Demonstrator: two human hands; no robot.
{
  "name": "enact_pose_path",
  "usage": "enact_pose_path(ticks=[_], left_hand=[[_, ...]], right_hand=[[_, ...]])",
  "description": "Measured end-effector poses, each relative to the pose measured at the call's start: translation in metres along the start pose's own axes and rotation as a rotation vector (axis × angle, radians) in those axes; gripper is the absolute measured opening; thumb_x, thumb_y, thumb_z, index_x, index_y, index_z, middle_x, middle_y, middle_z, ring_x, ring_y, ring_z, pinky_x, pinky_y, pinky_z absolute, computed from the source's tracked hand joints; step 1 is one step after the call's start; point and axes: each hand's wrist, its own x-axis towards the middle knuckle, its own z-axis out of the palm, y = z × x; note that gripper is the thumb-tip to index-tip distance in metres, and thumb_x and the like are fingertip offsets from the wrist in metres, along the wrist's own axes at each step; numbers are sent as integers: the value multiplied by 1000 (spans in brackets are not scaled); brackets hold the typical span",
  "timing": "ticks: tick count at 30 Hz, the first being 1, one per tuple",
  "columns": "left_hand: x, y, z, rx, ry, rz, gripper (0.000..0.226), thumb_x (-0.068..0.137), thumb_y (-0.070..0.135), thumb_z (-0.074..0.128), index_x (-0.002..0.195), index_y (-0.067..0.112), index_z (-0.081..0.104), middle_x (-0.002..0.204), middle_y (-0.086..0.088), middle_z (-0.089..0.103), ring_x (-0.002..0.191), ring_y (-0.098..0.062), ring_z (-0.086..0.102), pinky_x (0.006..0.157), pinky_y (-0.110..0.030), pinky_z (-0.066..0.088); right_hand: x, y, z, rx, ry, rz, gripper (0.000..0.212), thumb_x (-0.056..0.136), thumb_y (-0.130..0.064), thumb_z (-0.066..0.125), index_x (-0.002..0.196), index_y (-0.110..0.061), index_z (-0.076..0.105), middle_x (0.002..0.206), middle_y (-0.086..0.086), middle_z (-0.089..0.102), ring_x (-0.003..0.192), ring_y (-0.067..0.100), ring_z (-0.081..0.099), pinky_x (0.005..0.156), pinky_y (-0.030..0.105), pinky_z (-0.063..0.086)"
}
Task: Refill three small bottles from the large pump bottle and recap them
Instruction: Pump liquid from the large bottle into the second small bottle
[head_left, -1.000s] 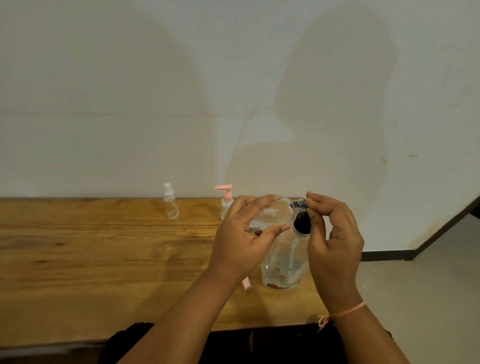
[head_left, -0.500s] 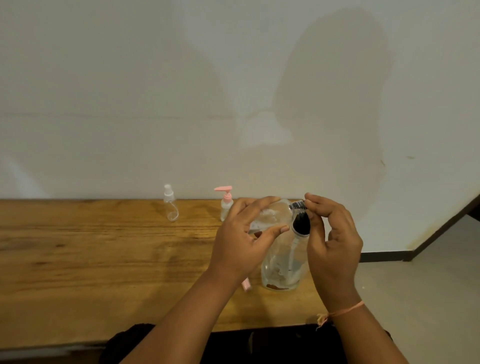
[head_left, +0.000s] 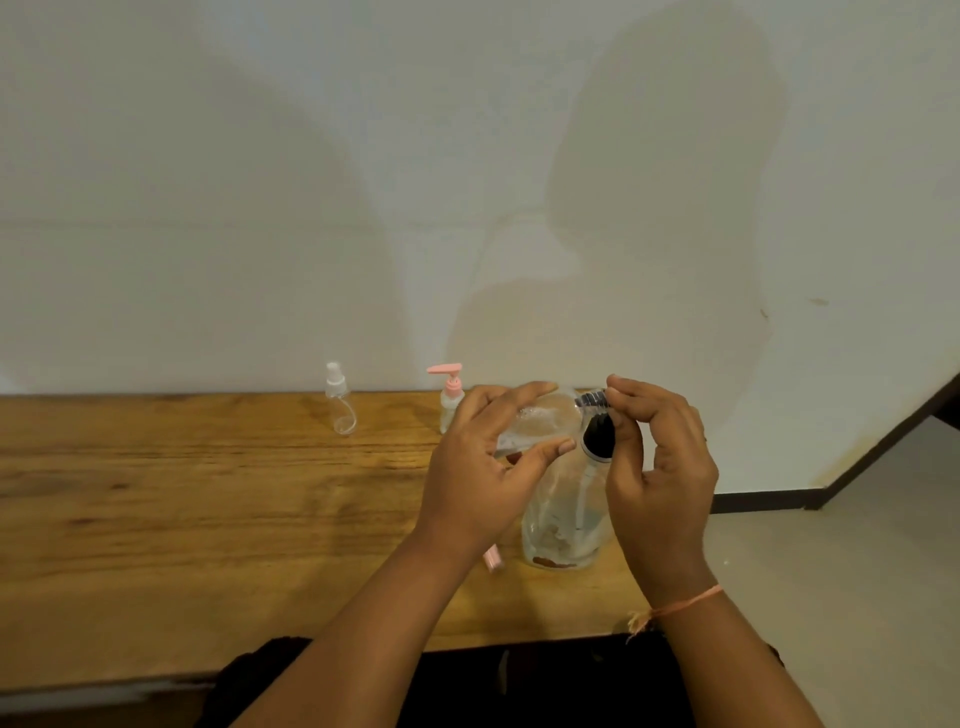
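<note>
Head view: left hand (head_left: 480, 473) grips a small clear bottle (head_left: 535, 423) tilted above the large bottle (head_left: 563, 519) on the counter (head_left: 182, 499), between the hands. Right hand (head_left: 660, 462) pinches the dark nozzle (head_left: 592, 400); two small capped bottles (head_left: 340, 400) stand beyond the left hand.

The wooden table (head_left: 208, 493) lies bare to the left of the large clear bottle (head_left: 563, 525), wide room for a hand to pass. Behind that bottle, near the wall (head_left: 363, 208), a pink-pump bottle (head_left: 451, 400) and further left a clear spray bottle (head_left: 340, 402) stand upright, well apart from each other. A pink cap (head_left: 492, 558) lies just left of the large bottle's base. Both hands crowd the space above it.
</note>
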Motion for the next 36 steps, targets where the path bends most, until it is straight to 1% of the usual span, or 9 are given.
enact_pose_path(ticks=[7,10,12,18,21,24,28,34,36], left_hand=[[1,0,0,23,-18,-13,44,75,32,75,114,42,57,107,7,54,104,6,47,74,5,37],[2,-1,-1,47,-34,-44,44,76,33,74,113,47,55,108,12,53,105,10,46,73,6,35],[1,1,-1,30,-30,-47,44,75,32,75,112,47,55,110,9,53,106,10,45,72,6,35],[0,4,-1,13,-20,-21,43,76,29,74,112,44,56,106,6,53,104,7,45,71,5,37],[1,5,-2,19,-24,-16,44,77,30,74,111,48,53,106,7,52,102,13,43,70,5,36],[1,3,-1,32,-16,-27,44,76,30,74,112,46,55,107,9,52,102,16,44,71,6,35],[-1,0,0,46,-20,-29,44,76,31,75,115,42,58,105,16,49,103,12,46,72,4,37],[-2,4,-2,17,13,12,44,76,28,75,113,41,56,102,11,50,100,8,47,70,2,39],[-2,5,-3,18,21,25,44,75,28,75,113,41,56,102,10,51,100,11,46,70,2,39]], right_hand=[[1,5,0,37,-22,7,21,84,7,55,98,-6,64,104,-1,61,100,14,59,88,27,50],[0,9,2,-9,-57,3,19,85,7,56,97,-6,64,105,-4,59,100,12,57,88,21,48],[-1,6,2,-3,-49,14,19,85,7,56,96,-6,64,104,-5,59,99,11,56,88,20,48],[5,-1,-4,38,-40,26,18,85,4,55,96,-6,65,105,-4,61,100,12,58,86,32,51],[6,-1,-4,18,-54,22,17,85,3,55,97,-5,65,106,-4,60,100,14,58,87,27,50],[5,2,-1,-40,-60,12,17,83,7,57,94,-3,65,103,-3,59,95,17,58,87,14,44],[2,6,-1,-72,-80,-12,21,81,15,59,92,-1,65,100,-2,58,93,18,58,88,9,40],[4,-1,-3,39,-46,1,18,84,7,55,94,-3,66,101,-2,60,98,15,59,86,26,50],[7,-1,-5,46,-56,-6,18,84,6,55,94,-4,67,102,-2,60,98,16,60,85,30,51]])
